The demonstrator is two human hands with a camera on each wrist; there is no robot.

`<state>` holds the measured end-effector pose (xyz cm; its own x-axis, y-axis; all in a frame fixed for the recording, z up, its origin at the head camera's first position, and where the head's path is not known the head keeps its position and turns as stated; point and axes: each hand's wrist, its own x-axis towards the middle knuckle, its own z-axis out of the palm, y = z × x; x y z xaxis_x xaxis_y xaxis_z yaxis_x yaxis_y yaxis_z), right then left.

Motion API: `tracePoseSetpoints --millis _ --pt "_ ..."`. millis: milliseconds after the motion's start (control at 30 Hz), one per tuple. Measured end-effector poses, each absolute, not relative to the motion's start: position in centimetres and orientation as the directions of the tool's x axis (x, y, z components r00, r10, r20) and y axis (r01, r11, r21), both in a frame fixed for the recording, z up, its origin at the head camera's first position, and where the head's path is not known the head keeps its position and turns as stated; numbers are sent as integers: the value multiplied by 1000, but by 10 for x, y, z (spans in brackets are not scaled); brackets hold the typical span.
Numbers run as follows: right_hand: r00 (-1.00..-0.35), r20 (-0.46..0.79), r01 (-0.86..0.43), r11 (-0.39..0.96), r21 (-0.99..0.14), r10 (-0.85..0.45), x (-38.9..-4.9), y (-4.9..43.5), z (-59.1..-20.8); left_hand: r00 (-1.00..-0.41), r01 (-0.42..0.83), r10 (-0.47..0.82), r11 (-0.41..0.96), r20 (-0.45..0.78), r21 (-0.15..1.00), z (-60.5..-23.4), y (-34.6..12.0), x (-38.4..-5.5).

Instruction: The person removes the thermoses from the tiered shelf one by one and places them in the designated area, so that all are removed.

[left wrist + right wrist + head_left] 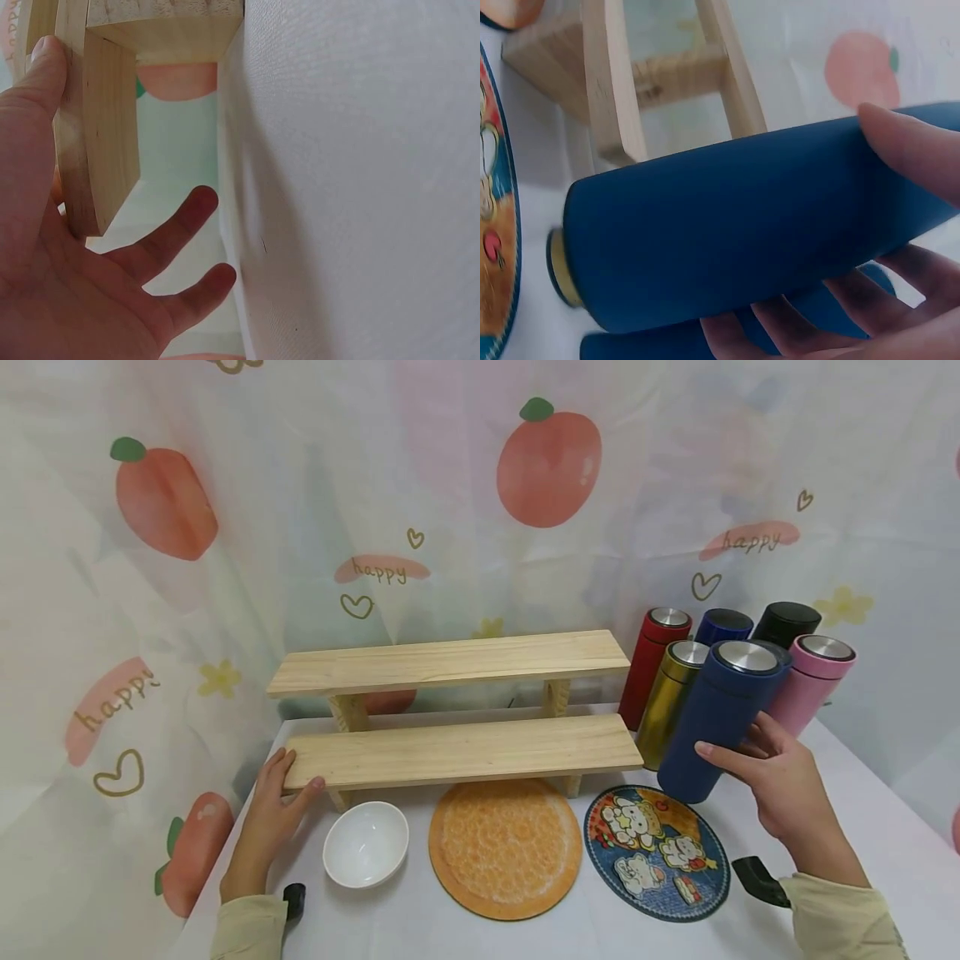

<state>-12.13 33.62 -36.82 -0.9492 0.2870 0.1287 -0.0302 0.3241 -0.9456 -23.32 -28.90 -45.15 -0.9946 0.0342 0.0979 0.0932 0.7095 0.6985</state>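
Observation:
My right hand (787, 777) grips a navy blue thermos flask (712, 718) with a steel lid top, thumb on one side and fingers on the other. The flask is tilted in front of the other flasks; in the right wrist view its body (735, 225) lies across the middle. At the left end of a two-tier wooden shelf (465, 752), my left hand (268, 818) holds the lower board's end. In the left wrist view the thumb lies against the board (75, 127), while two fingers (176, 232) stick out below it.
Behind the held flask stand red (651, 668), gold (671, 710), pink (813, 681), black (783, 622) and blue (723, 625) flasks. Before the shelf are a white bowl (366, 845), a round orange mat (506, 852) and a round cartoon mat (600, 847). A printed cloth (450, 485) hangs behind.

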Motion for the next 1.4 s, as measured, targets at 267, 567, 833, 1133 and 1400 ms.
tracePoseSetpoints --millis 267,567,833,1133,1400 --pt "-962 94 -24 264 -964 257 -122 363 -378 -997 70 29 712 71 699 -451 -289 -233" --pt "-968 38 49 336 -941 248 -120 381 -381 -998 54 24 710 53 702 -455 -290 -231" --pt "-965 -6 115 404 -907 262 -117 395 -384 -997 65 26 718 66 693 -452 -288 -231" --pt "-963 -1 89 316 -945 268 -117 405 -390 -998 63 23 719 67 692 -452 -289 -233" --pt "-964 0 62 225 -972 265 -114 411 -398 -997 69 28 723 70 688 -453 -289 -233"
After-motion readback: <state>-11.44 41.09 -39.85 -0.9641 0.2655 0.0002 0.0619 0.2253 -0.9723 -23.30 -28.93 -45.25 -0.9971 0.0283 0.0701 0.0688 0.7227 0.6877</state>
